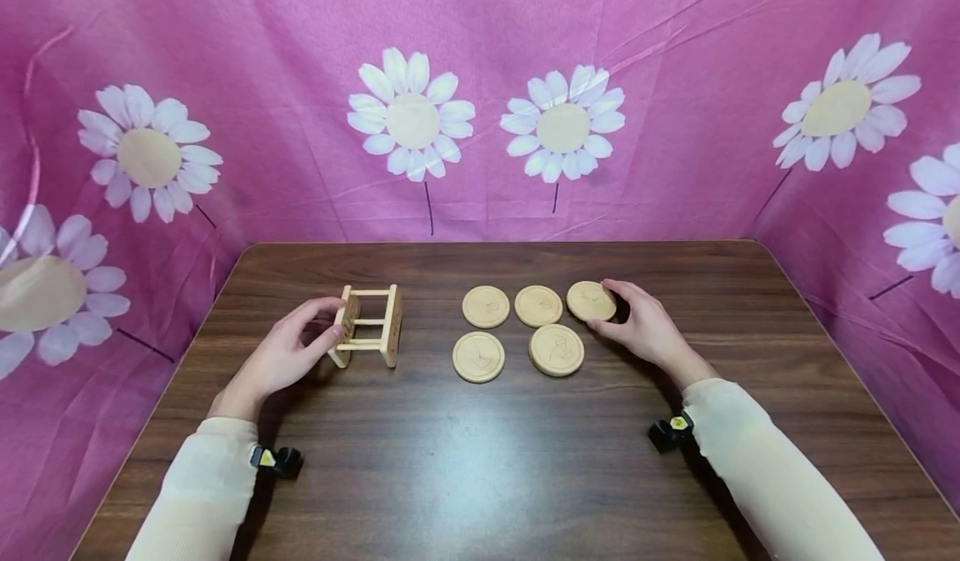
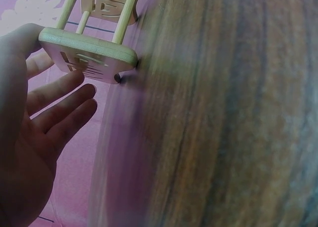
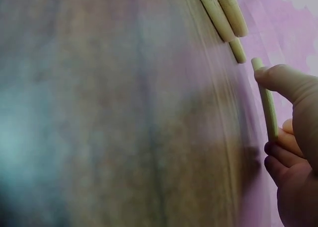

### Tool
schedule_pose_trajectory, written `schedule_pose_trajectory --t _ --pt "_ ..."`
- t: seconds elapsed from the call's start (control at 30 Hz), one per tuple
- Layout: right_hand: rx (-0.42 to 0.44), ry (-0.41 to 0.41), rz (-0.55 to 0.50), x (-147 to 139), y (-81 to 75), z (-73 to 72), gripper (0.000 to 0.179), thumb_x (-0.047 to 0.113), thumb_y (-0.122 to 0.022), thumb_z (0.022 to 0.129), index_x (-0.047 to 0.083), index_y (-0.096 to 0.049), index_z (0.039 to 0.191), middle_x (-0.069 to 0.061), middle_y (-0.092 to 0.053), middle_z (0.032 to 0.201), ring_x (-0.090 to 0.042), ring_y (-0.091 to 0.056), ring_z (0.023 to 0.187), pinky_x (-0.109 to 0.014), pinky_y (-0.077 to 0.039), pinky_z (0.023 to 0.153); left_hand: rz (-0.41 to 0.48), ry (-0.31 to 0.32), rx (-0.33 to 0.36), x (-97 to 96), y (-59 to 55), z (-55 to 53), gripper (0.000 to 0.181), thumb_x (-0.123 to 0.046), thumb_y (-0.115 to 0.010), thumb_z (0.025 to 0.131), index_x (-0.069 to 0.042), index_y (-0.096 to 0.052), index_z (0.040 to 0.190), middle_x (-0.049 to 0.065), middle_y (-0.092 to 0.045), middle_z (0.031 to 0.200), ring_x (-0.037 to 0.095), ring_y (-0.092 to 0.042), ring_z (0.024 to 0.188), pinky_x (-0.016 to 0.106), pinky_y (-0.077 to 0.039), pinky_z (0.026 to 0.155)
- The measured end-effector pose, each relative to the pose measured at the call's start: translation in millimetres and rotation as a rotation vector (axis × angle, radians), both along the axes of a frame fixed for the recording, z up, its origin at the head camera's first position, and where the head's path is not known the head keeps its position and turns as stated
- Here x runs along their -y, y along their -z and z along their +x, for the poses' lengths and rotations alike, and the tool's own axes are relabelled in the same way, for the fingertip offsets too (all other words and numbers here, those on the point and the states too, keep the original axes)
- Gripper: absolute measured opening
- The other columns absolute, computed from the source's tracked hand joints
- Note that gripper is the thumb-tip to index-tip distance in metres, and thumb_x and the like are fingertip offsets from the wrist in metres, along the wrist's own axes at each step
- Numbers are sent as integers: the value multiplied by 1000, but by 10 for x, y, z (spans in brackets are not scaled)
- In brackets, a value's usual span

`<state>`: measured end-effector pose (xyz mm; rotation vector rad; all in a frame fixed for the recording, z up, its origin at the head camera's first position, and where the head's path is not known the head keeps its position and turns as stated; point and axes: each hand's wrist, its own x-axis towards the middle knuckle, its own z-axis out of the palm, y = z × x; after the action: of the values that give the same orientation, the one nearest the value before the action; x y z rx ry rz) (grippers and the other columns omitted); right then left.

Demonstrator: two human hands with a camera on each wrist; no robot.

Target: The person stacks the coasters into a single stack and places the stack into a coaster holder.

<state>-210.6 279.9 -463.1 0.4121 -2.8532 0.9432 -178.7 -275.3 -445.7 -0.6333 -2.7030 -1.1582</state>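
From my remote screen I see a wooden rack point(image 1: 369, 322) on the left of the tabletop point(image 1: 360, 478), my left hand point(image 1: 294, 343) gripping its left panel; my right hand point(image 1: 647, 324) pinches the far-right disc point(image 1: 591, 301) between thumb and fingers, at its rim; more discs point(image 1: 486, 306) lie between, the near-right ones seemingly stacked; all should be light, stiff, perhaps slightly slippery; the disc is best held by opposite edges, the rack by a panel.

On my feed the pale wooden rack point(image 1: 369, 322), two slotted sides joined by rods, is held left of the round, engraved coasters point(image 1: 537, 306). I see these in two rows, the far right one point(image 1: 592, 302) pinched by its edges
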Motion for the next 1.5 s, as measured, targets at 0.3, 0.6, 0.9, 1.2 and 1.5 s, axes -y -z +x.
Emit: schedule_pose_trajectory --t 0.3,0.6,0.9,1.2,1.5 --pt "-2 -6 -20 0 -57 104 72 21 -87 91 -9 -56 148 -33 -59 149 -51 -54 141 -65 -41 119 11 -10 15 -6 8 20 39 -5 -70 103 -6 -65 142 15 -74 126 4 -63 110 28 -58 95" --pt "-55 -30 -38 47 -116 231 71 19 -90 88 -5 -59 147 -29 -62 148 -48 -57 139 -64 -43 117 15 -11 15 -6 3 12 39 -5 -70 103 -6 -64 142 16 -74 127 6 -64 111 21 -55 95" --pt "-81 -93 -35 151 -116 346 71 14 -92 86 -6 -59 146 -28 -64 146 -48 -59 137 -63 -45 114 22 -14 29 -9 9 31 39 -6 -70 104 -6 -64 143 16 -73 127 2 -62 110 23 -55 95" --pt "-123 -137 -34 246 -127 440 71 12 -93 83 -4 -61 145 -25 -67 143 -45 -63 134 -55 -47 113 17 -18 31 -7 -5 17 39 -6 -70 104 -6 -64 143 17 -73 129 3 -64 110 26 -57 95" --pt "-127 -166 -27 317 -83 493 73 14 -94 82 -4 -61 145 -26 -67 142 -45 -64 133 -56 -47 114 26 -9 19 -12 -5 14 40 -5 -70 104 -7 -64 143 17 -74 127 0 -62 110 20 -55 96"
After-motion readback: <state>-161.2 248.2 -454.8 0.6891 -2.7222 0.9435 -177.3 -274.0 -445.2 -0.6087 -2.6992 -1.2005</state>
